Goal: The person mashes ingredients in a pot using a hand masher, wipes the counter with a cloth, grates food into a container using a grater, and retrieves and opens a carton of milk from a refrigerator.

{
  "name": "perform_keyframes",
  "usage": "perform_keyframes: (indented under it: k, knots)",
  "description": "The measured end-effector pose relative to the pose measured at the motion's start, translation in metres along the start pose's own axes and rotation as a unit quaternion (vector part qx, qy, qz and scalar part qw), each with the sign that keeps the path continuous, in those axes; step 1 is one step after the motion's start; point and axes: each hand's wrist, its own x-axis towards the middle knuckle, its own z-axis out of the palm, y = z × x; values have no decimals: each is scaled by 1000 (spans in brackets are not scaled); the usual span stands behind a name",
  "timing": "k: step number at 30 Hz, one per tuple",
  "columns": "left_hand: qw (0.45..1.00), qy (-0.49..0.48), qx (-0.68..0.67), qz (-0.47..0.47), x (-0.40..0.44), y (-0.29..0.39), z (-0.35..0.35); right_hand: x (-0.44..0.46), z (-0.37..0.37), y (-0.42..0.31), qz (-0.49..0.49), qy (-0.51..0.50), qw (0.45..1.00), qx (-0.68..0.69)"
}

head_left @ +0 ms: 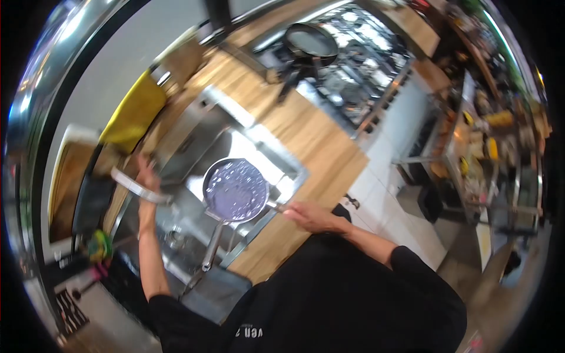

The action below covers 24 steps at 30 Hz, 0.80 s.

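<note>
A round metal pan (237,189) full of rippling, bubbly water is over the steel sink (182,226). My right hand (311,215) is closed around a short handle at the pan's right side. A long metal handle (213,247) slants from the pan's near rim towards the sink's front edge. To the left, my left hand (147,176) is at the pale curved tap (140,186), whose spout crosses in front of it. Blur and the tap hide these fingers, so their grip is unclear.
A yellow cloth (134,112) hangs at the back left, near wooden boards (69,191). A dark frying pan (311,44) sits on the gas stove (359,65) beyond the wooden counter (329,150). Shelving (471,153) with assorted items stands at right, across the tiled floor (385,217).
</note>
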Motion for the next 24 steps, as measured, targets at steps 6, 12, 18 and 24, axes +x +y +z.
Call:
perform_keyframes:
  k: [6, 12, 18, 24]
  knots:
    - [969, 247, -13, -16, -121, 50, -33, -43, -103, 39, 65, -15, 995, 73]
    - [795, 457, 251, -309, -328, 150, 31, -60, -260, 106, 113, 20, 991, 76]
    - [633, 610, 209, -429, -495, 351, 235, -32, -403, 202, 65, 105, 992, 41]
    - [612, 461, 4, -643, -493, 516, 349, 29, -495, 280, 76, 157, 984, 35]
